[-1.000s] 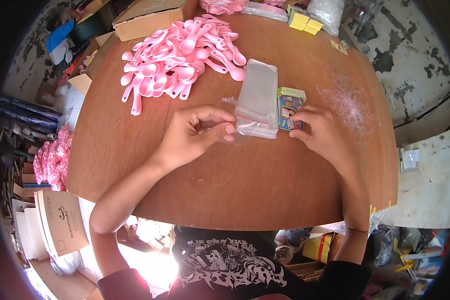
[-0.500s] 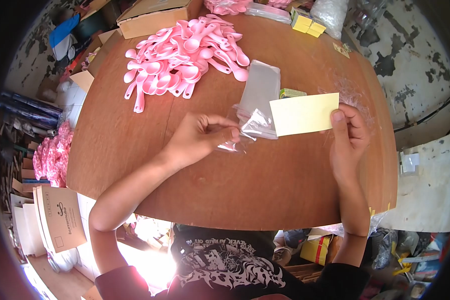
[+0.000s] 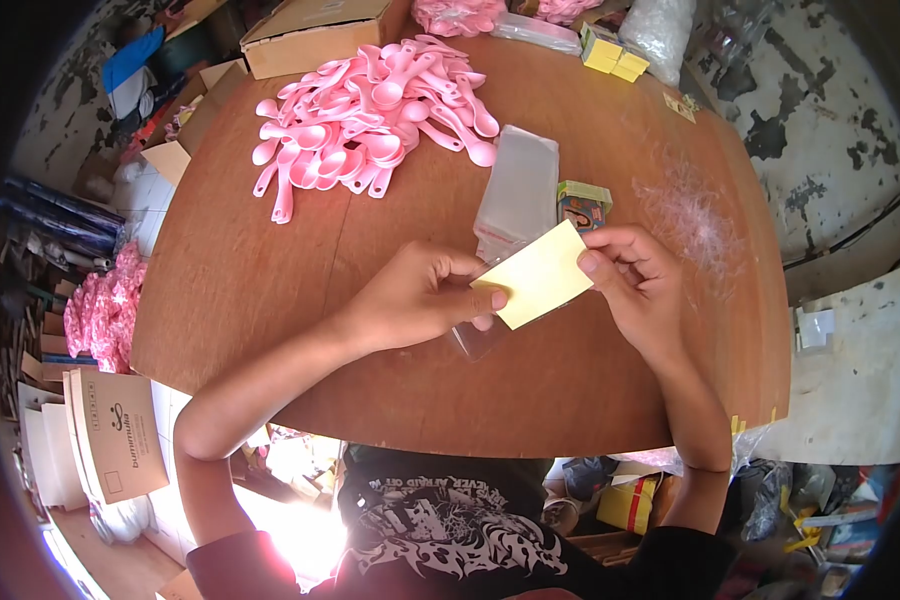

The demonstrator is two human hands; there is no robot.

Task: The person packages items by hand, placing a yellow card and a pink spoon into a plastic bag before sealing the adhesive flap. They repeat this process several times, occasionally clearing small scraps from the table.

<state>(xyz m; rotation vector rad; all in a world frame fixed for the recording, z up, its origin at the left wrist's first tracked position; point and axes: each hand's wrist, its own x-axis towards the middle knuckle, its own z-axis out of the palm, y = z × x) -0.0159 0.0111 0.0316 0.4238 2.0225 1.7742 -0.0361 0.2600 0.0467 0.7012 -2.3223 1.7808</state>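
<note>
A pale yellow card [image 3: 533, 274] is tilted between both hands above the wooden table [image 3: 400, 400]. My right hand [image 3: 638, 285] pinches its right end between thumb and fingers. Closed around a clear plastic bag [image 3: 480, 342], my left hand [image 3: 422, 297] has its thumb at the card's lower left corner. The card covers much of that bag. Just beyond the hands lies a stack of clear plastic bags [image 3: 520, 180], with a small green-topped box [image 3: 584, 204] beside it. A heap of pink plastic spoons [image 3: 370, 120] spreads over the table farther off to the left.
At the far edge stand a cardboard box [image 3: 320, 40], yellow card packs [image 3: 615, 53] and a clear plastic sack [image 3: 660, 35]. Wispy plastic strands [image 3: 695, 225] lie on the right. Off the table's left side are pink wrapped bundles [image 3: 105, 305] and a printed carton [image 3: 117, 435].
My right hand has brought the yellow card left and slightly down to my left hand, turning it to a slant. The small box behind it now shows more fully.
</note>
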